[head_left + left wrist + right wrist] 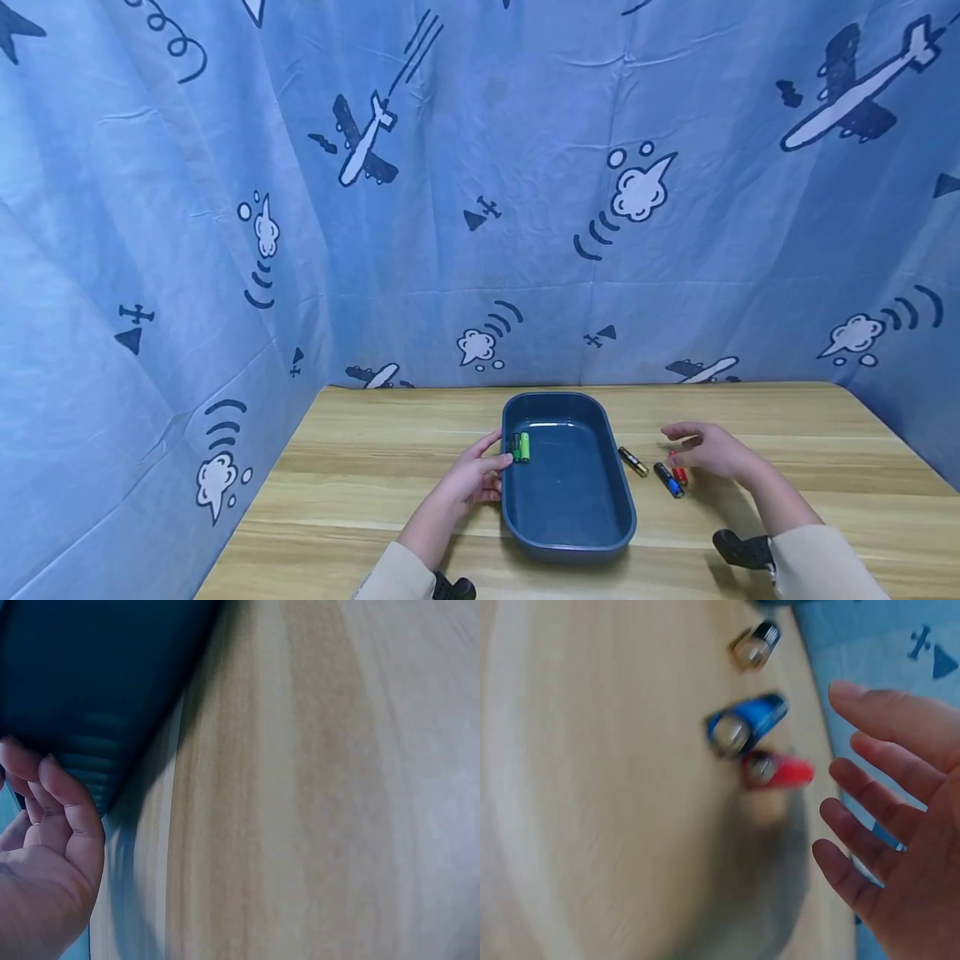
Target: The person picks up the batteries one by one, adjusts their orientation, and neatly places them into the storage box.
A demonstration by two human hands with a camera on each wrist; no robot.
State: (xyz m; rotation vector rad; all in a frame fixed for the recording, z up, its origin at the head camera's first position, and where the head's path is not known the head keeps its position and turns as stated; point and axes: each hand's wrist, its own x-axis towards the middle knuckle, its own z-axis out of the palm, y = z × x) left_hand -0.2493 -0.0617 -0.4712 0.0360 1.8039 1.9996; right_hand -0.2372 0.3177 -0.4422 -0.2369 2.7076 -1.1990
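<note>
Fingers (881,799) of the right hand (708,450) are spread and hold nothing; in the head view they hang near the red battery (679,475), partly hiding its far end. That battery lies on the table (337,483), to the right of the tray (566,496), with the blue-and-black battery (668,481) just to its left and the black-and-gold battery (633,462) farther left and a little farther away, near the tray's right wall. Whether the red and blue-and-black ones touch, I cannot tell. The left hand (467,482) holds the tray at its left rim, thumb over the edge and the rest along the outside. Inside, by that left wall, a bright green battery (524,447) and a dark green battery (516,447) lie side by side. The step in hand looks like picking up a loose battery. For a clean pickup, I would bring thumb and forefinger down on the long sides of the red one and pinch near its middle, because a push from one side could roll it into its neighbour. A light, level lift should suit something so small and smooth.
</note>
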